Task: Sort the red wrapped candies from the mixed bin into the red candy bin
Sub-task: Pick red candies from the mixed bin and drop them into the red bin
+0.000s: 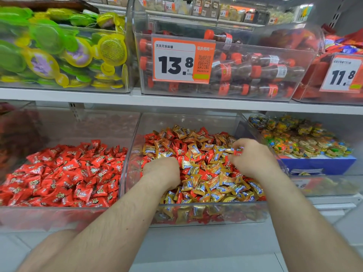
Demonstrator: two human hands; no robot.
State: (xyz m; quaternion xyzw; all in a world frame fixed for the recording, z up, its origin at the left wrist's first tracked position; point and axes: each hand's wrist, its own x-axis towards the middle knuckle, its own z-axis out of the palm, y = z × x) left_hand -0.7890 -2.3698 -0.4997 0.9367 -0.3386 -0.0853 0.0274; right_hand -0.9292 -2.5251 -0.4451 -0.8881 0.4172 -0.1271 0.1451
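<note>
While both bare forearms reach in from the lower edge, the person's hands work inside the mixed bin (196, 213), a clear plastic bin on the lower shelf heaped with gold-wrapped candies (212, 183) and red wrapped candies (176, 152). Left hand (163, 169) lies knuckles up on the near left of the heap, fingers curled down into the wrappers; whether its grip has closed on any piece cannot be told. Right hand (253, 156) sits farther right, and its fingertips (234, 147) pinch one small red candy (238, 153) just above the pile. Just beside the mixed bin on the left stands the red candy bin (59, 213), filled only with red wrapped pieces. To the right, another clear bin holds multicoloured round sweets (302, 140) over a blue box (318, 163). On the upper shelf (117, 97), a bin of cola-bottle candies (255, 71) carries an orange price tag (181, 59) reading 13.8, with green and yellow jelly cups (59, 48) to its left.
</note>
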